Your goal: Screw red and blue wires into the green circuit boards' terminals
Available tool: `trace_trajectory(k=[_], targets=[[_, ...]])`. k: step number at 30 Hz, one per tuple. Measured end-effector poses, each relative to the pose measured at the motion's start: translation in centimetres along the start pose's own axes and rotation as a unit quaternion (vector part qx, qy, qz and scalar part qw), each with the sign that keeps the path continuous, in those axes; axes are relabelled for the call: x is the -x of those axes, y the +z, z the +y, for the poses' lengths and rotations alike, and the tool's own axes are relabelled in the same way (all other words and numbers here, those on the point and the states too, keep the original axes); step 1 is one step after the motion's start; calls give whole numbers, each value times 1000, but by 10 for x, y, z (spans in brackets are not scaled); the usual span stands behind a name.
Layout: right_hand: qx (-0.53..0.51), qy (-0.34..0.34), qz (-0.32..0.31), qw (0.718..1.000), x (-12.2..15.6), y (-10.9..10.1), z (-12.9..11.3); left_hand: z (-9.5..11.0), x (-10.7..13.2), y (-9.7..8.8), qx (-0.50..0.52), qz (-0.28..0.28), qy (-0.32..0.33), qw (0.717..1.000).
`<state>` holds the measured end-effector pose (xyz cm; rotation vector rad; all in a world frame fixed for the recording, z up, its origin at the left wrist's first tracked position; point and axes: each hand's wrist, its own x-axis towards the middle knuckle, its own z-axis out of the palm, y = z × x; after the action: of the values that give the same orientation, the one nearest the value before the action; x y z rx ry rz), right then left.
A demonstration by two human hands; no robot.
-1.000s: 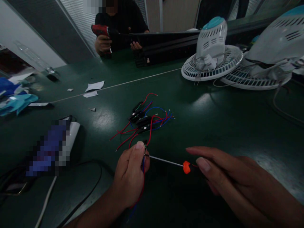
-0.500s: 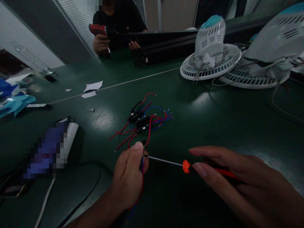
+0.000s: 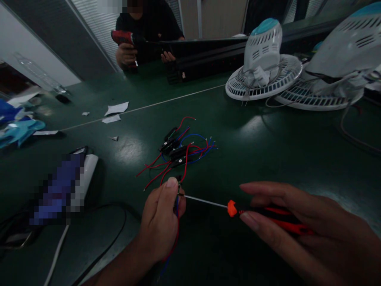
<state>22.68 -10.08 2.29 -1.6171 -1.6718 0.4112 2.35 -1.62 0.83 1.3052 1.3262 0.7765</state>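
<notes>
My left hand [image 3: 160, 222] is closed in a pinch round a small black part with red and blue wires [image 3: 177, 234] that trail down past my wrist. My right hand [image 3: 300, 234] grips the red-and-black handle of a screwdriver [image 3: 238, 209]. Its thin metal shaft runs left, and the tip meets the part at my left fingertips. Just beyond my hands lies a pile of black switch parts with red and blue wires [image 3: 180, 149] on the dark green table [image 3: 268, 159].
Two white fan heads [image 3: 263, 63] lie face down at the far right. Another person at the far side holds a red power drill [image 3: 123, 37] against a long black bar [image 3: 208, 57]. Paper scraps [image 3: 116, 109], a blurred box [image 3: 59, 186] and black cables [image 3: 98, 238] lie left.
My right hand has slid back along the screwdriver, so more of the red handle shows. The left hand and the shaft have barely moved.
</notes>
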Motion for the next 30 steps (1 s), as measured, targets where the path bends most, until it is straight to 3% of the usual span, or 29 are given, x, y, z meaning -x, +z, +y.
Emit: trace_trajectory(k=[3,10,24,30], targets=[[10,-4,-1,1000,0,-1,-2,2,0,0,-18,1,0,1000],[21,8,-109,994,-8,-4,-6,8,2,3,-56,8,4,998],[4,27,-26,999,0,0,0,5,0,0,-51,2,4,999],[-13,88,2,996,5,1,1,-1,1,-1,-37,-2,13,999]])
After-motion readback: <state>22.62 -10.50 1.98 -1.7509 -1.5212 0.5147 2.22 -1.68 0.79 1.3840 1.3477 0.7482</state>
